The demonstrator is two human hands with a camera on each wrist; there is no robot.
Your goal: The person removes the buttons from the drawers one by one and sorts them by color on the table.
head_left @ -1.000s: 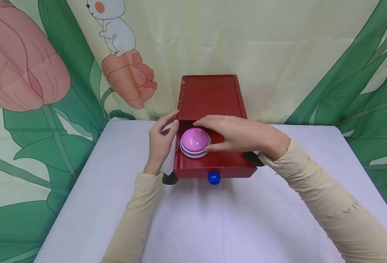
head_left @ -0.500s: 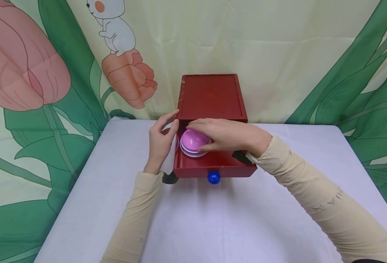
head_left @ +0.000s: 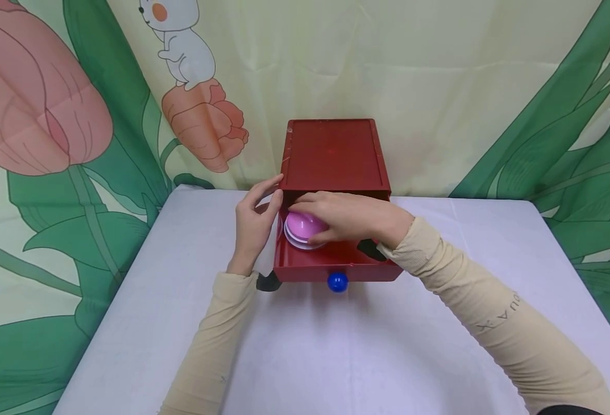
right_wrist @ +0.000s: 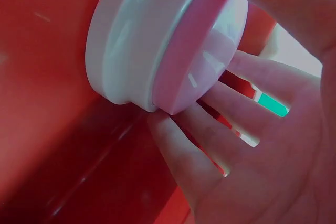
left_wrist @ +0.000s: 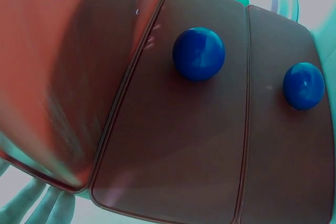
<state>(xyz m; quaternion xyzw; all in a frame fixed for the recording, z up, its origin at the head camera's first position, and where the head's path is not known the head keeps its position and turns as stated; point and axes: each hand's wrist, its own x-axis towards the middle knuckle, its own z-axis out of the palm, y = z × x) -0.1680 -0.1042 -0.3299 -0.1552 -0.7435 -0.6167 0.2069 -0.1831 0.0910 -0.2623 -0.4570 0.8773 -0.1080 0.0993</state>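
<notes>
A round thing with a shiny pink dome (head_left: 305, 225) on a white stepped base (right_wrist: 123, 40) sits in the left part of a pulled-out red drawer (head_left: 305, 273). My right hand (head_left: 343, 214) reaches in from the right and grips the dome, thumb on the near side and fingers over the far side. In the right wrist view the fingers spread round its edge. My left hand (head_left: 253, 219) rests against the left side of the red cabinet (head_left: 333, 153), fingers and thumb extended near the drawer opening.
A blue knob (head_left: 338, 282) is on the drawer front. Below, in the left wrist view, are two closed drawer fronts with blue knobs (left_wrist: 198, 54). The cabinet stands at the back of a white-covered table (head_left: 305, 357), before a printed curtain (head_left: 439, 104).
My right hand has moved left and closed in round the pink dome. The left hand and the drawer have stayed in place.
</notes>
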